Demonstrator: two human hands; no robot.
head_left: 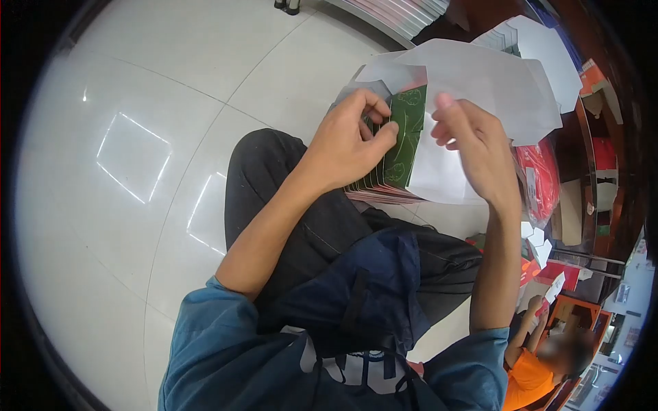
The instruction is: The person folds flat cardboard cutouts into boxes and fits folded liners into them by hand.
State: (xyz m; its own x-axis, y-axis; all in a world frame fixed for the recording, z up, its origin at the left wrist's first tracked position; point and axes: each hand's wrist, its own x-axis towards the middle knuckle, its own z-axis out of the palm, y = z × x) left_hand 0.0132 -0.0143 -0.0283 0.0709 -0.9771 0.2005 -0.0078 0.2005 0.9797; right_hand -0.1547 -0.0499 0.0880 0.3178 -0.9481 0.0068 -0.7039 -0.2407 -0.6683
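Observation:
My left hand (360, 137) is at the left part of a stack of folded green paper pieces (409, 130), its thumb and fingers curved apart near the top layers. Whether a fingertip touches the green paper is hard to tell. My right hand (476, 140) hovers over a large white sheet (510, 85), right of the green stack, slightly blurred, with thumb and fingers apart and nothing visible between them. Many thin layered edges show below and left of the green face.
Red items in clear plastic (538, 179) lie right of the white sheet, beside dark wooden shelving. More stacked sheets (397, 15) stand at the top. A person in an orange top (531, 378) holds a white piece at lower right. Tiled floor (137, 171) spreads left.

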